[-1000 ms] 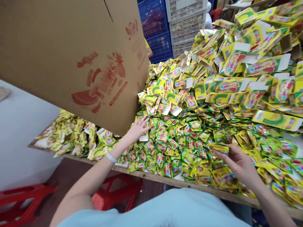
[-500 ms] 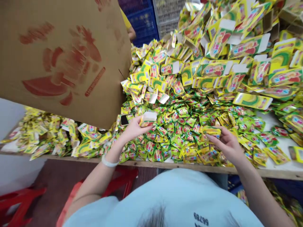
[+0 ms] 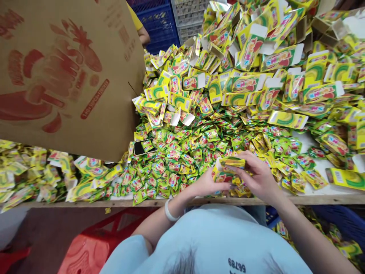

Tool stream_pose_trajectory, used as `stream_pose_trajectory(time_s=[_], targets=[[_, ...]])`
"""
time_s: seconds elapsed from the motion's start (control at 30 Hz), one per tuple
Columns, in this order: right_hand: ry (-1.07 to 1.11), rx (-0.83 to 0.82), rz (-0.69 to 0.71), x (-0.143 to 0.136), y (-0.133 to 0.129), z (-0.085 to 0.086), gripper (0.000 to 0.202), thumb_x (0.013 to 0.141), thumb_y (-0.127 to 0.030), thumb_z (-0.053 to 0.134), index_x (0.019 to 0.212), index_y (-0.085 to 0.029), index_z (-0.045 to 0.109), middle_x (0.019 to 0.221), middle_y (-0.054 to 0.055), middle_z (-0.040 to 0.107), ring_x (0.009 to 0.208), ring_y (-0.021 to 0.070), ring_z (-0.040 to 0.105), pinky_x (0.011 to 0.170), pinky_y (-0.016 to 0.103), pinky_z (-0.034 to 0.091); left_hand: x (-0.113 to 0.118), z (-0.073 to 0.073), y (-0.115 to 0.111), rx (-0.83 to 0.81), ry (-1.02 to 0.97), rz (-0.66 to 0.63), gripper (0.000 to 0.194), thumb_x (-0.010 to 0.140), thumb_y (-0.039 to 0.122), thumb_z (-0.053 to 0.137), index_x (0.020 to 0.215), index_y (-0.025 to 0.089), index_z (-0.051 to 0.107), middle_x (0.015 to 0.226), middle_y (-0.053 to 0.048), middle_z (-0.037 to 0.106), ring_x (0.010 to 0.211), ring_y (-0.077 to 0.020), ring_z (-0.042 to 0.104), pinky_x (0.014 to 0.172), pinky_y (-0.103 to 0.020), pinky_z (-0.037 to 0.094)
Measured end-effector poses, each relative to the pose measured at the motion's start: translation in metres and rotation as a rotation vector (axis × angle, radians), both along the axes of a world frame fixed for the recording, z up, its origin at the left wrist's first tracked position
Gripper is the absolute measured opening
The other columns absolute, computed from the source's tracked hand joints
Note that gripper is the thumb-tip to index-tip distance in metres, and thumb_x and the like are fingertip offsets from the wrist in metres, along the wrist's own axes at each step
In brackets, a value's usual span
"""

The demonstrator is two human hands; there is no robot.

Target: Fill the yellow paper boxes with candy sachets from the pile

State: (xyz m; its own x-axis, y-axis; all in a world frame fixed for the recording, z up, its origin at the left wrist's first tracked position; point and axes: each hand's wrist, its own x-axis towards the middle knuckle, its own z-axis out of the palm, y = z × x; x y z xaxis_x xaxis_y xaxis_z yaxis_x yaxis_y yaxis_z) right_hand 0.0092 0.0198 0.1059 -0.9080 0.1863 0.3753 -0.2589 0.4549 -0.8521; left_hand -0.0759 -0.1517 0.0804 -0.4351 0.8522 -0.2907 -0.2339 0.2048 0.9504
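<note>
My left hand (image 3: 207, 184) is closed around a small yellow and green printed carton (image 3: 222, 174) near the table's front edge. From the right, my right hand (image 3: 258, 177) pinches small yellow candy packets (image 3: 235, 163) at the carton's upper end. The packets touch the carton; how far they are inside it I cannot tell. Beneath and around both hands lies a thick spread of green and yellow candy packets (image 3: 171, 152). A black phone (image 3: 141, 147) lies among them on the left, one packet on top of it.
A large brown cardboard box (image 3: 65, 76) stands at the left on the table. Small cartons, several with flaps up, are heaped (image 3: 251, 80) at the back right. Blue crates (image 3: 159, 28) stand behind, near a person's arm (image 3: 144, 36). A red stool (image 3: 88, 247) is below left.
My left hand has moved right with the carton, meeting the packets in my right hand. The right hand has shifted slightly left. The view has turned a little.
</note>
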Motion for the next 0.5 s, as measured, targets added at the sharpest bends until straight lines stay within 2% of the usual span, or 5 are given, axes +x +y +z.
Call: stream_pose_trajectory(time_s=[0.1,0.2,0.33,0.4,0.5], targets=[[-0.058,0.167,0.084,0.002,0.006,0.007,0.015,0.094,-0.017,0.054,0.105,-0.021,0.064,0.093,0.007,0.063,0.085,0.0186,0.063,0.073,0.029,0.053,0.000,0.002,-0.007,-0.006,0.147,0.037,0.058,0.073,0.032,0.078,0.125,0.015,0.058,0.111,-0.009,0.069,0.099,-0.0240,0.065,0.094,-0.039,0.051],[-0.111,0.270,0.183,0.002,0.012,0.014,0.018,0.096,-0.015,0.048,0.103,-0.021,0.064,0.093,0.007,0.063,0.082,0.0174,0.064,0.070,0.027,0.052,0.000,0.004,-0.011,-0.004,0.252,-0.022,0.080,0.074,0.024,0.076,0.146,0.022,0.041,0.145,-0.012,0.051,0.129,-0.0294,0.052,0.112,-0.044,0.038],[-0.176,0.434,0.335,-0.001,0.015,0.019,0.026,0.091,-0.008,0.042,0.101,-0.020,0.064,0.094,0.007,0.064,0.076,0.0170,0.064,0.065,0.026,0.050,-0.003,0.004,-0.010,-0.020,0.277,-0.122,0.101,0.070,0.018,0.076,0.156,0.024,0.024,0.159,-0.011,0.032,0.144,-0.0328,0.035,0.121,-0.046,0.025],[-0.214,0.397,0.374,-0.001,0.016,0.021,0.025,0.092,-0.010,0.046,0.109,-0.021,0.061,0.093,0.006,0.066,0.074,0.0169,0.063,0.065,0.026,0.050,-0.005,0.004,-0.009,-0.013,0.251,-0.154,0.103,0.071,0.018,0.076,0.157,0.026,0.019,0.160,-0.011,0.031,0.143,-0.0331,0.037,0.120,-0.047,0.027],[-0.215,0.228,0.322,0.001,0.020,0.023,0.022,0.094,-0.023,0.056,0.115,-0.022,0.057,0.093,0.005,0.066,0.075,0.0164,0.062,0.068,0.026,0.050,-0.010,0.006,-0.008,0.025,0.261,-0.144,0.104,0.071,0.023,0.079,0.157,0.027,0.020,0.160,-0.011,0.030,0.146,-0.0335,0.031,0.120,-0.046,0.027]])
